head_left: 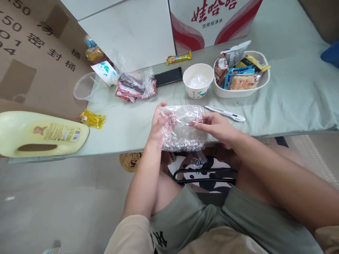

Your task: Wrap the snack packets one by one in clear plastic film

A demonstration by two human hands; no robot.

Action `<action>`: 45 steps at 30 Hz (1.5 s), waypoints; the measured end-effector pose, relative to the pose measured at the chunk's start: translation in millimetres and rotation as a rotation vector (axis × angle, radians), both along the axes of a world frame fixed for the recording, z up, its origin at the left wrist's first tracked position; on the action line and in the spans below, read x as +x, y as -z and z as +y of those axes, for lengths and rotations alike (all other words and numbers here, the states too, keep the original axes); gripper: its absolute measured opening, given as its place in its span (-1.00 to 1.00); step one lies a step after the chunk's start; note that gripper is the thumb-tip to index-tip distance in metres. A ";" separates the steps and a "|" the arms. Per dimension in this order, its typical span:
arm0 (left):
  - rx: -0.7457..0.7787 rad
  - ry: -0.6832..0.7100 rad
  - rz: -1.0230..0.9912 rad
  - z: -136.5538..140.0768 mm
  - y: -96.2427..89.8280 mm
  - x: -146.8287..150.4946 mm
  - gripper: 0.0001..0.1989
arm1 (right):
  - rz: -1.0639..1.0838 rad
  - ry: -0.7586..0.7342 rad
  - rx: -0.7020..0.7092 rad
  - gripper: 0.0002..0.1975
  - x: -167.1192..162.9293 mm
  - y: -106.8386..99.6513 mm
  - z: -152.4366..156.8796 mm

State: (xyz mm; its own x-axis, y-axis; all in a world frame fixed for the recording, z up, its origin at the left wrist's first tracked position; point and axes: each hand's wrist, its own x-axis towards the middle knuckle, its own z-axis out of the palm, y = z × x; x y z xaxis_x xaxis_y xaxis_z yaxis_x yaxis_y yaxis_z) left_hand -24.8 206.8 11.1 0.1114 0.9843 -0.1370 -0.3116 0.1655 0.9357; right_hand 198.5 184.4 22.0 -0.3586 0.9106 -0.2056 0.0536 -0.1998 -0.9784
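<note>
A crinkled sheet of clear plastic wrapping [182, 130] is spread between my two hands at the front edge of the cloth-covered table. My left hand [158, 123] grips its left side, some fingers showing blurred through the film. On the opposite side, my right hand [218, 127] is closed on the wrapping with thumb and index finger near its upper right part. Just beyond the right hand lies a white utility knife [225, 113]. Behind the wrapping stands a paper cup [198, 84] with crumpled clear plastic inside.
A white tub [238, 92] of packaged snacks stands right of the cup. Further left are a black phone [168, 77], bagged snacks [132, 84], a clear plastic lid [90, 88], a yellow packet [94, 119] and a pale yellow jug [66, 123]. Cardboard boxes [127, 38] line the back.
</note>
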 end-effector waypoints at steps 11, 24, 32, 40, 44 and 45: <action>-0.205 0.168 0.106 -6.0 0.5 12.1 -0.69 | -0.018 0.202 -0.082 -0.72 -0.6 -3.3 -8.6; -0.174 0.095 -0.076 -1.7 -4.7 3.3 -0.84 | 0.354 0.198 -0.035 -0.77 5.0 0.3 0.0; -0.065 0.239 0.147 -2.8 2.3 4.3 -0.49 | -0.061 0.350 0.029 -0.51 7.4 10.5 2.2; 0.198 -0.155 0.417 4.4 11.0 7.4 -0.46 | -0.110 0.437 0.126 -0.74 10.5 9.1 1.6; 0.251 -0.104 0.497 2.8 14.4 17.2 -0.63 | -0.259 0.507 0.384 -0.84 15.1 2.1 -4.2; 0.260 -0.026 0.477 0.8 16.1 22.3 -0.58 | -0.269 0.471 0.435 -0.86 15.4 1.2 -6.9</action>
State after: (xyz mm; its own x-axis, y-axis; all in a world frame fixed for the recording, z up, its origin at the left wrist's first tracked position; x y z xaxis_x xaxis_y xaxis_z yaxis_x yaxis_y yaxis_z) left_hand -2.6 207.7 -4.9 0.0718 0.9940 0.0820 0.1568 -0.0924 0.9833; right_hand 213.9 177.5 20.8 0.1069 0.9765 0.1874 0.3090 0.1465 -0.9397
